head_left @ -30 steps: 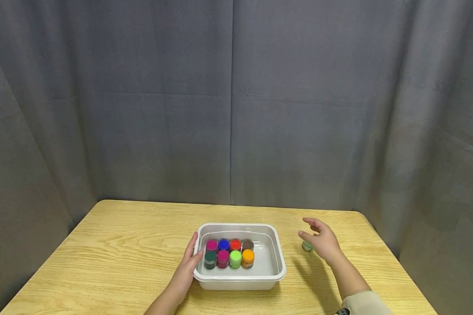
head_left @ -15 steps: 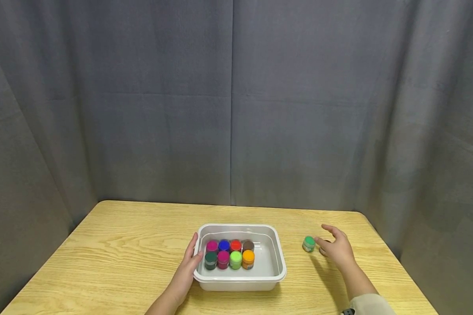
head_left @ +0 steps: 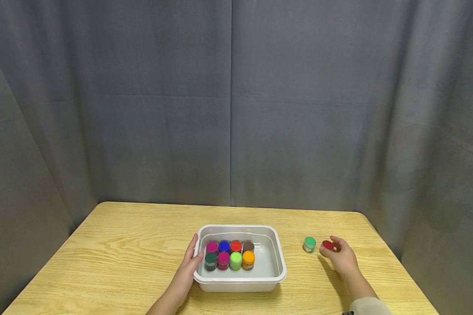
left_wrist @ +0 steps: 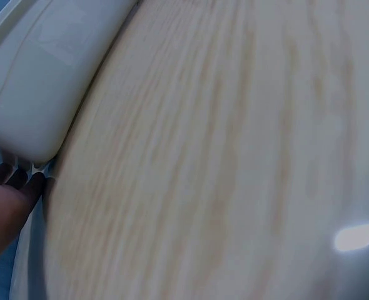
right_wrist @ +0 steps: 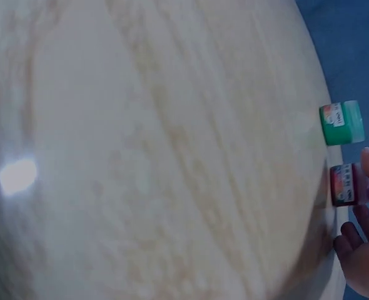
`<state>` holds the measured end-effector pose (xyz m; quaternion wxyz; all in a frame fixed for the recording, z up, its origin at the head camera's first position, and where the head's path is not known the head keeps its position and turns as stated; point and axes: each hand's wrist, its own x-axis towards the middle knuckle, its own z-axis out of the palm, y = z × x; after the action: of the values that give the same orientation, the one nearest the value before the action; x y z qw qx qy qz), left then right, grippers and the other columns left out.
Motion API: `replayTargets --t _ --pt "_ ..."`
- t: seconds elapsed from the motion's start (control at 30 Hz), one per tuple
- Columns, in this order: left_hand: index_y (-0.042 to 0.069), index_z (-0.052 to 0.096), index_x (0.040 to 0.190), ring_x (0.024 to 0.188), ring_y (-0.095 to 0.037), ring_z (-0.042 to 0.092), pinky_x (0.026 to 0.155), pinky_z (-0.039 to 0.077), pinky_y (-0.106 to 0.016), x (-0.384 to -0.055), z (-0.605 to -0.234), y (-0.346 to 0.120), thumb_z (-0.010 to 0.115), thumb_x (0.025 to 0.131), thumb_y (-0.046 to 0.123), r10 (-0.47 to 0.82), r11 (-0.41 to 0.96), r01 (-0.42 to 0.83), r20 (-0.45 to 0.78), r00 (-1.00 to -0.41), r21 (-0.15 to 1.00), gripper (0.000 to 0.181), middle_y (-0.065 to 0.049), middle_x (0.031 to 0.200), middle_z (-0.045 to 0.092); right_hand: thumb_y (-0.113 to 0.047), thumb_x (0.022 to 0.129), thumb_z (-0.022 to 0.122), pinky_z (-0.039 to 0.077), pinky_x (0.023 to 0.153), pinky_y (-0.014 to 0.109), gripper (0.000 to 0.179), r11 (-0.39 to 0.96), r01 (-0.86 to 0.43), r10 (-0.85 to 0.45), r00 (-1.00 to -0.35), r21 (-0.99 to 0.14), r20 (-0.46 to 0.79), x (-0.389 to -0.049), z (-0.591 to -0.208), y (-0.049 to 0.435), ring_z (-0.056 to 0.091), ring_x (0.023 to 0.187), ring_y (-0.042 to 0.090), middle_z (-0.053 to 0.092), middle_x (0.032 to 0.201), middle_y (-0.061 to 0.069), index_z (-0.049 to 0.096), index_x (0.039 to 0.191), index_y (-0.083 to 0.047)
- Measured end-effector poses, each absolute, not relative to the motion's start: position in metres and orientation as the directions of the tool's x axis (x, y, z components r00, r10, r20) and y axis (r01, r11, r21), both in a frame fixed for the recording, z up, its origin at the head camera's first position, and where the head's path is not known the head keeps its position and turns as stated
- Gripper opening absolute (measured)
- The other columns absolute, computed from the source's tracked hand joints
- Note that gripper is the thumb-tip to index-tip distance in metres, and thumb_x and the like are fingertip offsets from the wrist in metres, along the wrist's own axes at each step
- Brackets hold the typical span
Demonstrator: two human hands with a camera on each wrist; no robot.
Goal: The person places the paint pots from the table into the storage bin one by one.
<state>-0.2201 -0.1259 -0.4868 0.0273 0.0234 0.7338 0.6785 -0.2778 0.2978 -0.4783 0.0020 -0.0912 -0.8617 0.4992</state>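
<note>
In the head view my left hand [head_left: 185,267] holds the left side of a white plastic tray [head_left: 238,286], thumb over the rim and fingers along the outer wall. Inside stand two rows of small paint jars [head_left: 235,260] with coloured lids, toward the tray's left. To the right, on the table, my right hand [head_left: 344,260] has thumb and fingers around a dark red paint jar [head_left: 327,245]. Just left of that jar stands a green paint jar [head_left: 309,244], apart from the hand. The right wrist view shows labels on the red jar [right_wrist: 343,185] and green jar [right_wrist: 341,123].
The wooden table [head_left: 114,258] carries the tray near its front middle. Grey curtains [head_left: 161,131] enclose its back and sides. Inside the tray, bare floor [head_left: 266,258] shows right of the jars.
My right hand has moved right, past the green jar, and its thumb and fingers have closed around the dark red jar. My left hand and the tray stay put.
</note>
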Motion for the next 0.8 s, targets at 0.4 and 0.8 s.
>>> replayTargets --t 0.4,0.8 --pt "0.021 0.009 0.159 0.15 -0.046 -0.003 0.114 -0.002 -0.072 -0.2199 -0.487 -0.1257 0.039 0.103 0.03 0.072 0.061 0.001 -0.004 -0.997 0.998 0.064 -0.017 0.166 0.002 -0.022 0.095 0.06 0.041 0.107 0.055 0.065 0.563 0.144 0.212 -0.977 -0.814 -0.026 -0.2774 -0.4864 0.2969 0.045 0.128 0.05 0.045 0.139 0.037 0.034 0.144 0.011" --pt "0.021 0.01 0.159 0.15 -0.046 -0.002 0.114 -0.001 -0.072 -0.2204 -0.4874 -0.1258 0.04 0.103 0.029 0.072 0.056 0.009 0.005 -0.997 0.998 0.064 -0.017 0.165 0.003 -0.025 0.096 0.061 0.03 0.115 0.06 0.064 0.514 0.148 0.189 -0.98 -0.845 -0.057 -0.2751 -0.4782 0.2983 0.031 0.139 0.052 0.037 0.147 0.035 0.035 0.146 0.005"
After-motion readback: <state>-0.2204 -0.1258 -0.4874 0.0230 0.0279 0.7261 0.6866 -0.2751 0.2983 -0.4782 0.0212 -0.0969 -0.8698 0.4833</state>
